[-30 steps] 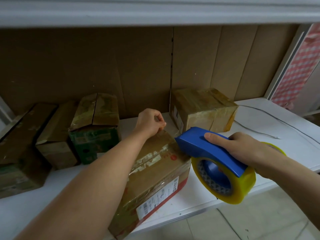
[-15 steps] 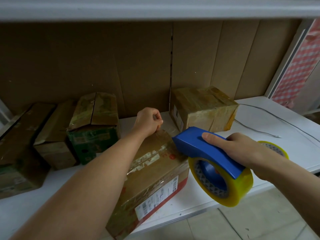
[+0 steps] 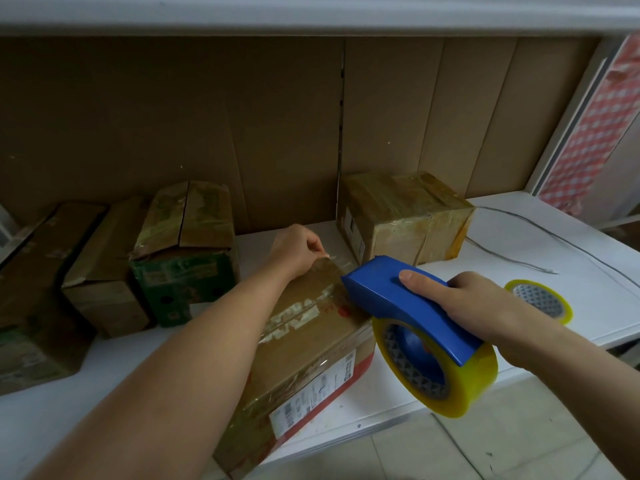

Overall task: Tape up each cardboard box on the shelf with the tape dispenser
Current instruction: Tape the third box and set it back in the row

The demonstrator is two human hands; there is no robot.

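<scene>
Tape end [image 3: 329, 258], thin and clingy, is pinched between the left hand's [image 3: 294, 252] curled fingers at the far edge of the box [image 3: 304, 344], which lies near the shelf's [image 3: 519, 251] front edge. Right hand [image 3: 474, 306] wraps the blue dispenser [image 3: 412, 306], forefinger along its top. Cardboard looks light, stiff, slick with old tape; best steadied by pressing on its top.
</scene>
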